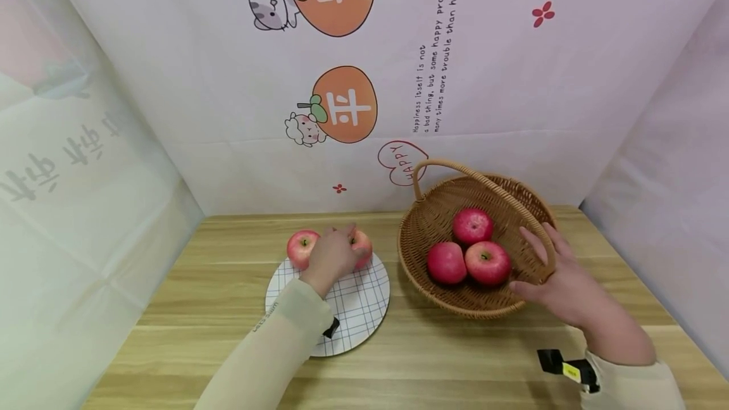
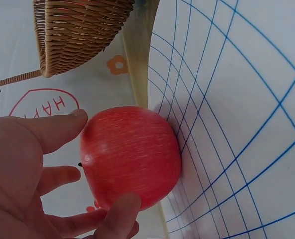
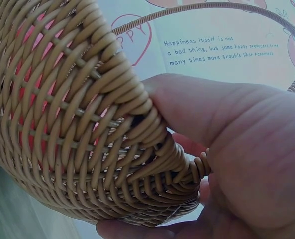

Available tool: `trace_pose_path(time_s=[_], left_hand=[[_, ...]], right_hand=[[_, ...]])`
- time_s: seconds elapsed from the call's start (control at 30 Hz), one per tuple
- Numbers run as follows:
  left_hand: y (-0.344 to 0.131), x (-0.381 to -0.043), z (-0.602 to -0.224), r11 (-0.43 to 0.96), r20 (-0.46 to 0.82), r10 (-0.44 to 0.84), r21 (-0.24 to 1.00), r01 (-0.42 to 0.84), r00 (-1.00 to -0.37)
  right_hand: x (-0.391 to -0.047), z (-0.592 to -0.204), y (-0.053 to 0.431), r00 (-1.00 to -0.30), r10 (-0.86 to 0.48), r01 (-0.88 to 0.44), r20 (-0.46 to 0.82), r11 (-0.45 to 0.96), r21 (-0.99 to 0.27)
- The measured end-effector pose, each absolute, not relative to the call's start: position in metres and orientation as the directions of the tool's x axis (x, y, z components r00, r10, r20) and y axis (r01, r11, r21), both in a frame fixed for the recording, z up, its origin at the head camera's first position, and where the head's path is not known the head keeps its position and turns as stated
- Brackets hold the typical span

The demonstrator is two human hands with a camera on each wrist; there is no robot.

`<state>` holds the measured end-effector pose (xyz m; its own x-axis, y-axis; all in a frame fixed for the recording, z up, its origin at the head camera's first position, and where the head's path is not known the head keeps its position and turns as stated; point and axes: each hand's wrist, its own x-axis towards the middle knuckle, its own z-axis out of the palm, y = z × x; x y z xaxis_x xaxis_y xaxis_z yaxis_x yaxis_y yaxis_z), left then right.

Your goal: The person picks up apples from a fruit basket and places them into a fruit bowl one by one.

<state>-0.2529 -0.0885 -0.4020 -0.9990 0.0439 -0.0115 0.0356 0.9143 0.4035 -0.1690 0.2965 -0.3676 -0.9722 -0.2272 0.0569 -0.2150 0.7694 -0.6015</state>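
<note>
My left hand (image 1: 332,257) is over the right-hand one of two red apples on a round white plate with a blue grid (image 1: 355,315). In the left wrist view, its spread fingers and thumb surround the upper part of that apple (image 2: 132,154), loosely, with gaps showing; the apple rests upright on the plate. The other apple (image 1: 302,247) sits on the plate's far left. My right hand (image 1: 569,286) holds the right rim of a brown wicker basket (image 1: 416,271), its thumb over the rim and other fingers around the outside. Several apples lie around it: three (image 1: 473,226) are inside the basket.
The basket's arched handle (image 1: 484,179) rises over its opening. Wood-grain tabletop (image 1: 188,296) extends around the plate and basket. A printed white cloth (image 1: 228,144) stands behind the table, with pale cloth walls at both sides.
</note>
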Motion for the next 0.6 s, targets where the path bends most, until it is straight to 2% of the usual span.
trace_pose_path(time_s=[0.27,0.5,0.6], left_hand=[[-0.09,-0.248,-0.394,0.902,0.005,0.071,0.428,0.066,-0.997],[-0.087,-0.238,-0.373,0.907,-0.086,0.049,0.422,0.008,-0.995],[-0.085,-0.233,-0.361,0.916,-0.104,0.07,0.4,0.023,-0.992]], right_hand=[[-0.168,-0.367,0.296,-0.971,-0.23,-0.221,0.061,0.772,-0.596],[-0.168,-0.368,0.296,-0.972,-0.228,-0.217,0.059,0.767,-0.605],[-0.168,-0.368,0.296,-0.972,-0.228,-0.218,0.061,0.768,-0.602]])
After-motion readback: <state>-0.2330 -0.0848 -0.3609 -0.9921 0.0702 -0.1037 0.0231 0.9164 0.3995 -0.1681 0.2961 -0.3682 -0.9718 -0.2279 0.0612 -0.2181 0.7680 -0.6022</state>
